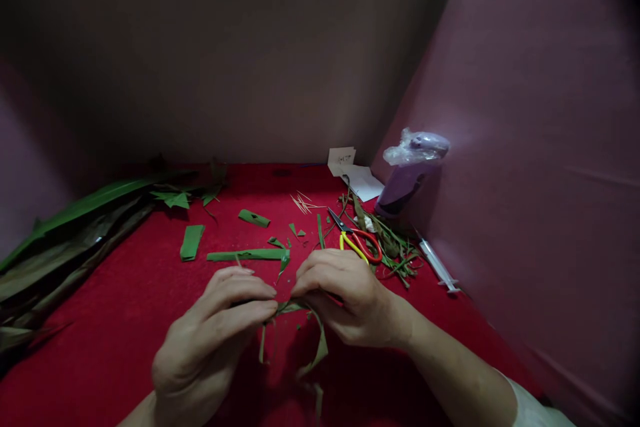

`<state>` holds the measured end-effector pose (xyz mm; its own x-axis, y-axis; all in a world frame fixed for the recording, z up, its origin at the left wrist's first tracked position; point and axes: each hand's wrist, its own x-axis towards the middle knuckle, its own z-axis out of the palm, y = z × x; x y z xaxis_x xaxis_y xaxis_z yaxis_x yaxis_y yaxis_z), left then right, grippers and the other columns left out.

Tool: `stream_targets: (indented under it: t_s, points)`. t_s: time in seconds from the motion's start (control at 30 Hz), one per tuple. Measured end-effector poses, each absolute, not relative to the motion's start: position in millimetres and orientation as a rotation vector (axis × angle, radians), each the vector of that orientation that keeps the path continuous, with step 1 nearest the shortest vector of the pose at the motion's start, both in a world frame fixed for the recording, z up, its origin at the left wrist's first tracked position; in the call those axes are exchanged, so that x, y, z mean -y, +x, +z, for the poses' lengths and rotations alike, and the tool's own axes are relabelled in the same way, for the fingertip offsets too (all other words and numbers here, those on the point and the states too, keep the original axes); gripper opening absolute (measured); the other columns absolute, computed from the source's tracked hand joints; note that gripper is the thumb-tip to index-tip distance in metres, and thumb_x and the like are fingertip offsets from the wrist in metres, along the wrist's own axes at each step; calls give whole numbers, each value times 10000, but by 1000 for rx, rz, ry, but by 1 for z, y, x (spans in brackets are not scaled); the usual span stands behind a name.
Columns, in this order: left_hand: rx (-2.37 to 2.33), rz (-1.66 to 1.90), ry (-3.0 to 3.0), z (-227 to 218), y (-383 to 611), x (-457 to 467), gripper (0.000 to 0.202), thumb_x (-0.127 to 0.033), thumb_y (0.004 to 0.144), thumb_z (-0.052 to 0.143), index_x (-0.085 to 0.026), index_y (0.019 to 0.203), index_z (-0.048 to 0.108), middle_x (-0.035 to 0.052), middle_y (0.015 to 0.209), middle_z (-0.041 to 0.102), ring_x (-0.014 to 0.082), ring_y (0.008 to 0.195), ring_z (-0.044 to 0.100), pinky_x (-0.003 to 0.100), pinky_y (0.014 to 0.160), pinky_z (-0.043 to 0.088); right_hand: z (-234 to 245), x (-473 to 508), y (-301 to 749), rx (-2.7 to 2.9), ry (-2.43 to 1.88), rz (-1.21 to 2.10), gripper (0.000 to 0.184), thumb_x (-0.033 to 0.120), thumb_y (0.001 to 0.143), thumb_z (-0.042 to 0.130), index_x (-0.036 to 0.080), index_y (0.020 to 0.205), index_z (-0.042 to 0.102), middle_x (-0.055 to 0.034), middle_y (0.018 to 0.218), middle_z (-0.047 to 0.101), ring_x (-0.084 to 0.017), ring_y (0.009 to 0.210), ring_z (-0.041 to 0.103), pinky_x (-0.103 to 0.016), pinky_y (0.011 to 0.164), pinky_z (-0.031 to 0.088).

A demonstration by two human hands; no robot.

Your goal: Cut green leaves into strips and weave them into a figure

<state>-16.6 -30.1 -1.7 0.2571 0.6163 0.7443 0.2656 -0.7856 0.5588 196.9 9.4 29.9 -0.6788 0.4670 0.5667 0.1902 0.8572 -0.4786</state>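
Observation:
Between my two hands runs a limp green-brown leaf strip point(295, 307), its loose ends dangling and curling below the fingers. My left hand point(215, 327) is closed, pinching the strip at its left part. The fingers of my right hand point(345, 297) are pressed together on its right part, and the exact grip is hidden under them. Just beyond the hands lies a long flat green leaf strip point(245, 255). Scissors point(361, 240) with red and yellow handles rest open beyond my right hand.
Long leaves point(75, 227) are heaped at the left. Cut leaf pieces point(193, 242) and several toothpicks point(303, 203) lie on the red cloth point(150, 293). At the right are plant scraps point(395, 247), a syringe point(438, 265), a purple bottle point(405, 187) with plastic wrap and white paper point(363, 181).

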Motion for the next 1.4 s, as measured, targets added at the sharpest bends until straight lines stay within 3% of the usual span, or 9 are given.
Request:
stream_targets:
  t_s: [0.23, 0.3, 0.43, 0.57, 0.9, 1.03, 1.4]
  points:
    - [-1099, 1636, 1579, -6, -7, 37, 270, -72, 734, 668, -287, 889, 720, -20, 884, 718, 177, 892, 645, 277, 827, 511, 23, -3, 190, 2202, -603, 661, 79, 115, 805, 503, 147, 814, 574, -35, 702, 590, -127, 632, 520, -251, 616, 426]
    - [-1166, 1576, 1346, -6, -5, 38, 230, -122, 725, 699, -292, 877, 722, -26, 897, 720, 168, 869, 656, 246, 789, 528, 21, -1, 187, 2090, -726, 831, 72, 135, 814, 520, 147, 773, 577, -12, 670, 570, -109, 602, 501, -233, 594, 416]
    - [-1091, 1403, 945, -4, -1, 35, 159, -197, 685, 751, -244, 828, 704, -32, 770, 719, 138, 652, 672, 211, 618, 558, 12, -2, 177, 1755, -893, 1284, 103, 203, 810, 575, 153, 720, 565, 24, 634, 552, -87, 568, 497, -214, 560, 418]
    - [-1064, 1330, 750, 3, 2, 31, 180, -207, 653, 775, -209, 800, 672, -33, 728, 715, 130, 578, 669, 209, 578, 559, 3, -4, 169, 1469, -768, 1595, 102, 236, 773, 628, 156, 810, 578, 26, 700, 574, -67, 542, 498, -197, 523, 428]
    - [-1112, 1209, 799, 2, 1, 29, 177, -240, 673, 757, -177, 811, 666, -2, 650, 691, 127, 526, 630, 184, 480, 510, -3, -7, 167, 1405, -818, 1675, 211, 344, 774, 640, 150, 755, 560, 30, 602, 571, -70, 473, 496, -203, 472, 411]
    - [-1105, 1198, 817, 3, 2, 29, 177, -240, 658, 767, -184, 798, 676, -7, 671, 695, 118, 522, 628, 183, 492, 513, -2, -5, 165, 1424, -835, 1614, 171, 294, 752, 662, 143, 766, 583, 27, 652, 569, -63, 496, 487, -199, 483, 411]
    - [-1089, 1138, 805, 3, 3, 27, 180, -247, 683, 748, -172, 826, 668, 1, 682, 684, 113, 519, 621, 191, 505, 507, 0, -2, 171, 1683, -898, 1425, 104, 220, 869, 509, 159, 788, 532, 25, 658, 545, -77, 554, 511, -196, 526, 429]
